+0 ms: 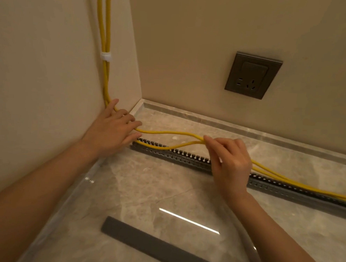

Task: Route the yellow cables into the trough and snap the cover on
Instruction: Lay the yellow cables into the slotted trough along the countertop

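Two yellow cables (168,133) come down the wall corner, bound by a white tie (106,56), then run right across the marble floor. A grey slotted trough (186,158) lies on the floor along them. One cable dips into the trough's left end; further right both lie in it. My left hand (112,130) rests with straight fingers on the cables near the corner, by the trough's left end. My right hand (230,162) pinches both cables between thumb and fingers just above the trough's middle. The flat grey cover (161,245) lies loose on the floor nearer to me.
A dark wall socket (253,75) sits on the back wall above the skirting (229,124). Walls meet in a corner at the left, close to my left hand. Glossy marble floor lies between trough and cover.
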